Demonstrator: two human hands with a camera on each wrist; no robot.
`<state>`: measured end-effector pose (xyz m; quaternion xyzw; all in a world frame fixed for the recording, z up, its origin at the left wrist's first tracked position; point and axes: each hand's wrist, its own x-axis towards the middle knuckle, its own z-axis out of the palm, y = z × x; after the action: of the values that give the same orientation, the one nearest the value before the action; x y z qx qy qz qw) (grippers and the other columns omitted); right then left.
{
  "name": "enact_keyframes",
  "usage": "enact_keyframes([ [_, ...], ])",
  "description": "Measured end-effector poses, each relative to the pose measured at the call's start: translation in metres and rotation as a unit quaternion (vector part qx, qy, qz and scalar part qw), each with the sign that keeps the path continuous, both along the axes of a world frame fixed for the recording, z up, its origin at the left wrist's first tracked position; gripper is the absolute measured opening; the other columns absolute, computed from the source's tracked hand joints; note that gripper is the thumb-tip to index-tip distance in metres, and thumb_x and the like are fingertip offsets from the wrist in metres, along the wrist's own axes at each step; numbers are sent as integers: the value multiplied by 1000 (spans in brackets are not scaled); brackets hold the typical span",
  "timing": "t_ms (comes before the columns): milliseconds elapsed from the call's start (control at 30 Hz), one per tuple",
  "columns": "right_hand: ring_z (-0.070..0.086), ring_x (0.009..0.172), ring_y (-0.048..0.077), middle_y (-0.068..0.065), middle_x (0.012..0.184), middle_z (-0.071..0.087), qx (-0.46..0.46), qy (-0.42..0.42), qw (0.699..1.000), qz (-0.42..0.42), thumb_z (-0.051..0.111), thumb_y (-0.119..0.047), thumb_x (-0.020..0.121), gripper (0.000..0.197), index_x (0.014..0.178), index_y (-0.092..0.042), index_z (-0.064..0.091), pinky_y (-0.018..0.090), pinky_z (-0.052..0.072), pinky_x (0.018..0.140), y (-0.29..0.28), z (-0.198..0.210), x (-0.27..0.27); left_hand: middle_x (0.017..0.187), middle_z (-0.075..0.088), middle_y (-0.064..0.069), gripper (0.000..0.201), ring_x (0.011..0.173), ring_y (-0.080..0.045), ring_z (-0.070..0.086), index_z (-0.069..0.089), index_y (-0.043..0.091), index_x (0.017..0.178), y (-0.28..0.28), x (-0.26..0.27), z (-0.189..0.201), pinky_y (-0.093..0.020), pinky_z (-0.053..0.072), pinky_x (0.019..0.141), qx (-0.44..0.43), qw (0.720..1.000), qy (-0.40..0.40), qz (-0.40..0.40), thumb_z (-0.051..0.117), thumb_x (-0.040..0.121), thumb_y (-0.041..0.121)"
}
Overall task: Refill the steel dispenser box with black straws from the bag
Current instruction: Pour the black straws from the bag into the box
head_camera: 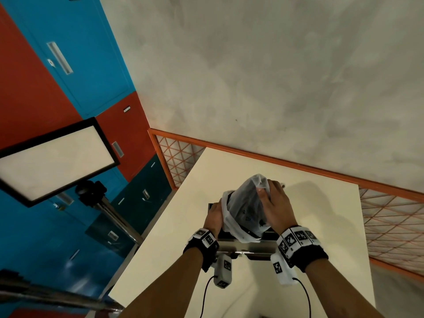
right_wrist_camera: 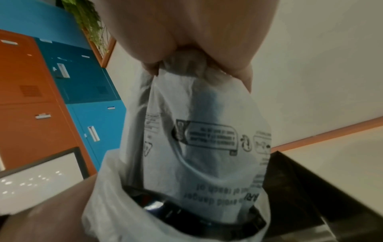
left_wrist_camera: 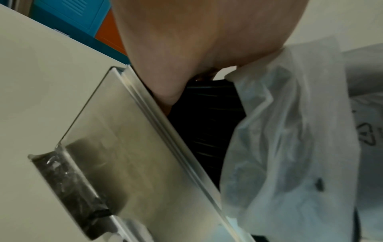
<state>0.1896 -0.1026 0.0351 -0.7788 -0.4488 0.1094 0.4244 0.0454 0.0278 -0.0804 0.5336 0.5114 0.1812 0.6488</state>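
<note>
Our right hand [head_camera: 276, 205] bunches the closed end of the translucent white plastic bag [head_camera: 246, 203] in curled fingers, upending it over the open brushed-steel dispenser box [left_wrist_camera: 124, 147] on the cream table [head_camera: 321, 226]. Thin black straws [left_wrist_camera: 207, 117] lie inside the box. Our left hand [head_camera: 214, 214] reaches in beside them; we cannot tell how its fingers lie.

Dispenser box [head_camera: 247, 245] sits on table [head_camera: 321, 226], bag [head_camera: 246, 207] upended over it. Left hand [head_camera: 213, 215] left of bag, right hand [head_camera: 278, 204] on its right. Straws [left_wrist_camera: 207, 122] inside box.

Right hand [head_camera: 276, 204] grip clenched; left hand [head_camera: 214, 215] lower, fingers hidden.
</note>
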Motion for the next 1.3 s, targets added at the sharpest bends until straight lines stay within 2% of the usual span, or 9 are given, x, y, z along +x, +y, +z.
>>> enact_keyframes([
  [67,54,99,15,-1,114,53,2,10,1000,3,35,-41,102,32,120,-20,51,30,44,82,0,0,1,130,64,-4,36,122,-26,61,62,28,116,-4,-2,18,-48,48,108,-5,1000,-2,-22,47,89,47],
  [233,54,101,15,-3,114,54,8,4,1000,14,33,-41,103,31,120,-22,51,33,45,84,3,0,0,135,62,-10,51,127,-31,58,61,19,126,-3,1,12,-51,46,110,-15,999,-32,-18,45,88,48],
  [433,53,107,19,-1,119,55,7,-16,1000,7,32,-40,103,29,120,-25,50,45,48,90,6,0,6,118,64,-6,31,119,-31,59,61,22,109,-12,1,29,-48,47,109,2,998,6,-68,44,91,41],
  [533,53,108,19,-2,120,55,-28,-31,999,33,30,-44,103,29,119,-29,49,49,48,91,5,-4,7,99,68,-14,40,99,-36,62,66,1,109,-4,5,21,-37,52,89,5,992,77,-96,42,104,33],
  [633,55,105,18,-2,117,56,-29,-33,998,36,31,-41,104,29,118,-27,52,47,49,90,4,-2,8,104,66,-3,39,84,-13,56,62,5,123,-9,1,32,-19,42,70,67,983,115,-128,38,108,31],
  [800,57,101,19,-6,109,54,-39,16,997,68,34,-35,105,28,118,-20,54,33,46,88,3,9,-5,113,64,-5,39,98,-22,54,64,10,123,-19,-7,44,-28,37,87,114,974,146,-128,34,110,31],
  [1000,45,132,16,-2,144,48,-45,14,987,156,36,-40,103,43,138,-19,50,35,38,109,1,1,-13,120,68,-14,28,110,-37,63,61,11,121,-19,-13,33,-41,51,93,238,922,235,-193,44,105,27],
  [1133,44,132,9,-11,148,40,-26,-15,987,158,47,-36,100,41,137,-20,51,27,35,111,-2,-3,-10,120,65,-12,32,108,-37,62,57,17,120,-18,-24,23,-47,53,94,242,908,259,-225,51,96,36],
  [1300,36,137,7,-19,155,21,14,-56,990,131,53,-28,98,35,131,-17,57,25,36,111,-5,-3,-5,127,59,-12,63,113,-34,58,49,16,137,-24,-33,28,-46,50,97,246,909,198,-271,54,79,41],
])
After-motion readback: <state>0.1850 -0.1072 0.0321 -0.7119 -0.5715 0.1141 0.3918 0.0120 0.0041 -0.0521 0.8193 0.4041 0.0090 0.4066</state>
